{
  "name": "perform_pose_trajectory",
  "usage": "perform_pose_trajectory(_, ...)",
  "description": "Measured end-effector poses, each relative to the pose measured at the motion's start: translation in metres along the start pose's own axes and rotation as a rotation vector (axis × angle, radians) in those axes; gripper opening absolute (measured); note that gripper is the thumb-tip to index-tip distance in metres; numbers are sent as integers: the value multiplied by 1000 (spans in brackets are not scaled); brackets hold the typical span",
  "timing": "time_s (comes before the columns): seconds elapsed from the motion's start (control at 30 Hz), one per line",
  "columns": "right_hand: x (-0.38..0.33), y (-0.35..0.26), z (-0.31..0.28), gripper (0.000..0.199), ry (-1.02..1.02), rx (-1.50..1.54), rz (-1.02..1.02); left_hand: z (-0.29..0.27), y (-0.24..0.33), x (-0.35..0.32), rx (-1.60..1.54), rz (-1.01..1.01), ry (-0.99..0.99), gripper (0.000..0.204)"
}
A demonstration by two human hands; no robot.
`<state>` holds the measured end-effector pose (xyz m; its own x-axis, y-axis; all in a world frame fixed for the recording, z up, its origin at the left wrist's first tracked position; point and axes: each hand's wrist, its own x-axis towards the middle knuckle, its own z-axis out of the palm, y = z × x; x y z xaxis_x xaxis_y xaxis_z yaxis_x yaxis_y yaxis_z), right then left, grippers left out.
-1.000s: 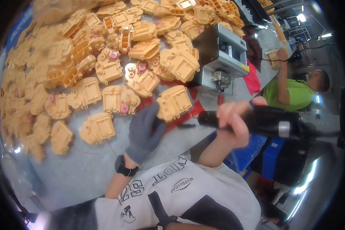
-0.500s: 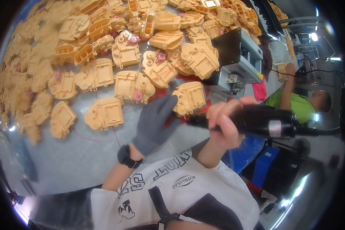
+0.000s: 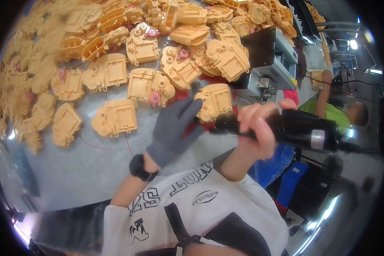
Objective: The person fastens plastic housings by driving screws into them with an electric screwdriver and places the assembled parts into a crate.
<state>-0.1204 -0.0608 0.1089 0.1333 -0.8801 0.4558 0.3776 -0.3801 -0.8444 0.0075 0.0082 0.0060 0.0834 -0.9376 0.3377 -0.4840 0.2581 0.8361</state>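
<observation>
My left hand [image 3: 175,126], in a grey glove, grips the left edge of a yellow-orange plastic housing [image 3: 216,102] on the table. Bare, my right hand [image 3: 258,130] is wrapped round a thick black electric screwdriver [image 3: 302,131] lying nearly level, its cable running off to the right. The tool's front end comes up to the lower edge of the housing. Whether its tip touches a screw cannot be made out. Something red shows beneath the housing.
Several similar housings [image 3: 115,117], some with pink round parts and thin red wires, lie on the grey table [image 3: 94,170] and pile up at the back. A black-and-grey machine [image 3: 266,64] stands right of my hands. A person in a green shirt [image 3: 335,113] is farther right.
The view has shifted slightly, so the table things sit higher in the picture. Both hands keep nearly the same hold, with the screwdriver still against the housing's lower side.
</observation>
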Motion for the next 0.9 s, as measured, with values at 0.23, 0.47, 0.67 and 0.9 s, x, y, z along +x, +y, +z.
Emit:
perform_pose_trajectory(0.23,-7,-6,-1,54,-61,128,29,-4,5,-3,82,64,50,57)
perform_pose_trajectory(0.47,-8,-10,-4,52,47,257,118,-5,2,-7,141,165,55,43)
perform_pose_trajectory(0.67,-7,-10,-7,53,96,249,124,-2,4,-7,90,163,58,41)
perform_pose_trajectory(0.9,-9,-18,2,46,122,171,57,-5,6,-8,108,171,114,30)
